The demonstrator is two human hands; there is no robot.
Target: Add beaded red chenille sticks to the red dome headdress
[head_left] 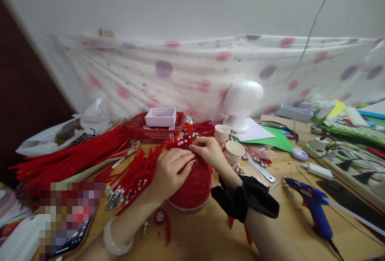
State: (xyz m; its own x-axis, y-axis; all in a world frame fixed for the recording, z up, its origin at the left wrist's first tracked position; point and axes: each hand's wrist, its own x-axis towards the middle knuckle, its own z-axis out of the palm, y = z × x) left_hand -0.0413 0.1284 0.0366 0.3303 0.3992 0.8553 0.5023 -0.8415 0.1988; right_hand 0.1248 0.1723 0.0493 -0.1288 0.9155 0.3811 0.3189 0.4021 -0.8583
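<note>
At the desk's centre: a person works at the desk [210, 237] on a red domed piece [194, 189] edged with pearls, a beaded ornament [187, 137] at its top
Left hand: its bangled arm reaching in, the left hand [174, 168] lays bent fingers over the dome's upper side; whether they grip cannot be told
Right hand: above a black scrunchie, the right hand [209, 152] has thumb and fingertips together on the beaded ornament
Behind: a red basket [153, 134], paper cups [234, 151] and a white foam head [243, 97]
Right side: a blue glue gun [319, 215]
Left side: red fuzzy stems [75, 156]
</note>
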